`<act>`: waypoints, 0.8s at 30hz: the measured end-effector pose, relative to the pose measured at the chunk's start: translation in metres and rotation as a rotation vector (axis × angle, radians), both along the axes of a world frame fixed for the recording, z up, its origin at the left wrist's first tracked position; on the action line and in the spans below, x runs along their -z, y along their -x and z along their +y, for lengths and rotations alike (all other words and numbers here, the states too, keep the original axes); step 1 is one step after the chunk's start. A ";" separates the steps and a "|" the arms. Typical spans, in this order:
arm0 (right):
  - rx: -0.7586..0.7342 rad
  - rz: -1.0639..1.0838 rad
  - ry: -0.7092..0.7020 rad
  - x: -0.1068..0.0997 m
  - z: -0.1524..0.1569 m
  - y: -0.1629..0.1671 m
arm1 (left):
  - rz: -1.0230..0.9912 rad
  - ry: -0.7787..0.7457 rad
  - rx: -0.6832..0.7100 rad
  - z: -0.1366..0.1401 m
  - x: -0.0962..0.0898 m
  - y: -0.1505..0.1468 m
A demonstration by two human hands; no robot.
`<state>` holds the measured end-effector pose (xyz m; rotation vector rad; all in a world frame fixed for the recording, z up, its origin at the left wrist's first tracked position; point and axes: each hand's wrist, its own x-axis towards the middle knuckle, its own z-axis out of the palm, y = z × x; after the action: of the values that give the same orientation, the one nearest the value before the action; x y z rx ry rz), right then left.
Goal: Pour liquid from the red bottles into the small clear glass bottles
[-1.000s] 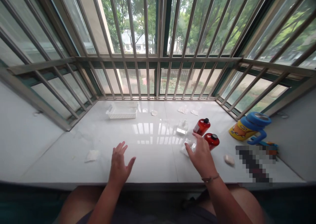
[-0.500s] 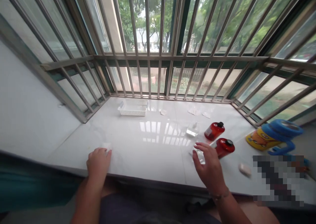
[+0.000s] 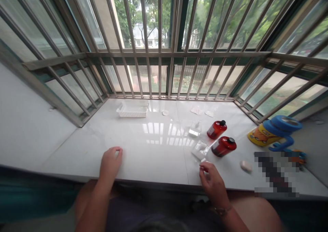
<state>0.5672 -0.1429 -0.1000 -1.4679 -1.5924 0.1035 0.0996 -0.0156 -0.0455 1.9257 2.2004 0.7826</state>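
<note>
Left hand (image 3: 110,161): closed, thumb and fingertips together over the white sill (image 3: 153,163), any held item hidden. Right hand (image 3: 213,181): half curled, grip unclear, just beside the near end of a clear packet (image 3: 200,149). Beyond lie a clear bottle (image 3: 195,129), two red bottles (image 3: 222,147) with contents indistinct, and, farther left, a white basket (image 3: 132,114).

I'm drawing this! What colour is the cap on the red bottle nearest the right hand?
The cap is black; the head view shows it.
</note>
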 end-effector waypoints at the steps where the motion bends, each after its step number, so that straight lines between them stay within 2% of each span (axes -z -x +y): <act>1: -0.005 0.005 0.008 0.003 0.001 0.002 | -0.071 0.000 0.060 -0.004 -0.002 -0.015; 3: -0.017 -0.002 0.028 0.008 0.004 0.006 | -0.233 0.044 0.154 -0.012 -0.008 -0.043; 6: -0.021 -0.046 0.045 0.015 0.007 0.008 | -0.525 0.175 0.206 -0.023 -0.017 -0.075; 9: -0.018 -0.100 0.036 0.019 0.008 0.007 | -0.810 0.264 0.224 -0.026 -0.021 -0.087; 11: -0.024 -0.146 0.030 0.022 0.008 0.006 | -0.894 0.285 0.208 -0.022 -0.017 -0.084; 14: -0.014 -0.210 0.005 0.025 0.008 0.005 | -0.883 0.273 0.124 -0.014 -0.006 -0.066; 17: -0.002 -0.245 -0.009 0.028 0.009 0.005 | -0.803 0.215 0.015 -0.007 0.002 -0.033; 21: 0.007 -0.261 -0.014 0.029 0.009 0.006 | -0.542 0.110 -0.162 -0.004 -0.003 0.019; 24: 0.009 -0.279 -0.020 0.029 0.009 0.006 | -0.324 0.079 -0.228 -0.007 -0.011 0.037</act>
<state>0.5609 -0.1337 -0.1290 -1.5247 -1.8027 -0.1277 0.0626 -0.0223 -0.0345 1.4107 2.2290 0.9467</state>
